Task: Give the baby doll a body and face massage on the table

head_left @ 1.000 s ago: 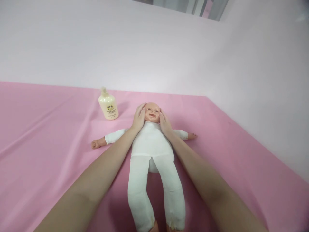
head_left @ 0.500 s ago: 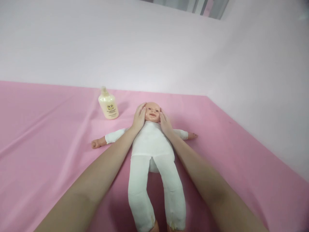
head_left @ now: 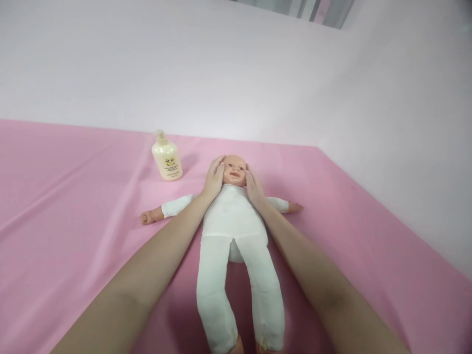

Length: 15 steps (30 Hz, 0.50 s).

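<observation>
Your left hand [head_left: 214,178] and right hand [head_left: 253,188] lie flat against the doll's [head_left: 232,221] cheeks, cupping its head at 12 o'clock, grasping nothing else. The doll lies face-up on the pink surface [head_left: 73,221]. The lotion bottle [head_left: 167,157] stands capped at 11 o'clock, so you seem mid-way through rubbing the face.

Both forearms are bare from the frame's bottom edge to the wrists, with no sleeves in view. The left hand [head_left: 214,178] and right hand [head_left: 254,188] are ungloved, slender-fingered, and show no rings, watch or bracelets.
</observation>
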Tool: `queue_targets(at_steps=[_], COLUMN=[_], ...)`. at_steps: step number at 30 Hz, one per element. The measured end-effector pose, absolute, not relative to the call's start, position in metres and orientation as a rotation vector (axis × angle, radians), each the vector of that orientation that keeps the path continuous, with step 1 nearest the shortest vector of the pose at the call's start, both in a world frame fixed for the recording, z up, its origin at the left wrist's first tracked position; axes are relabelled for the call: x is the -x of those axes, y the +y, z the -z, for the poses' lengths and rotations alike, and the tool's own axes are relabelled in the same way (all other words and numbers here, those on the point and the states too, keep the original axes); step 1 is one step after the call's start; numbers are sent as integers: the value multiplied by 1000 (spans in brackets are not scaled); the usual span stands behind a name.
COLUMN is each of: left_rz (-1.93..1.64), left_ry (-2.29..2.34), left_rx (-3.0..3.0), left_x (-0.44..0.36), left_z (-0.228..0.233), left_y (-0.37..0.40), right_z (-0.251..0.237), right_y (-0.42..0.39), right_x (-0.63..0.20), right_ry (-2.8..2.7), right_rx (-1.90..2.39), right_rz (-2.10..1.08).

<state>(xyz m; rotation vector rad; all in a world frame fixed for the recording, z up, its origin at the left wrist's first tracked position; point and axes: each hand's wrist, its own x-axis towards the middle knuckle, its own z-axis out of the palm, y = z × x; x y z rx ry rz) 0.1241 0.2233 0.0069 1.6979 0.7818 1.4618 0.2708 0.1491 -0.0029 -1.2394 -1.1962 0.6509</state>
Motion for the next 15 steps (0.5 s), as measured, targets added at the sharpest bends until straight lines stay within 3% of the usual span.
queue_targets(at_steps=[15], left_rz=[-1472], left_ry=[762], left_rx=[-1734], left_x=[-123], left_z=[-7], left_y=[219], right_z=[5], right_y=[149], right_x=[-272], right_ry=[-1168], right_rx=[1264], right_rz=[-675])
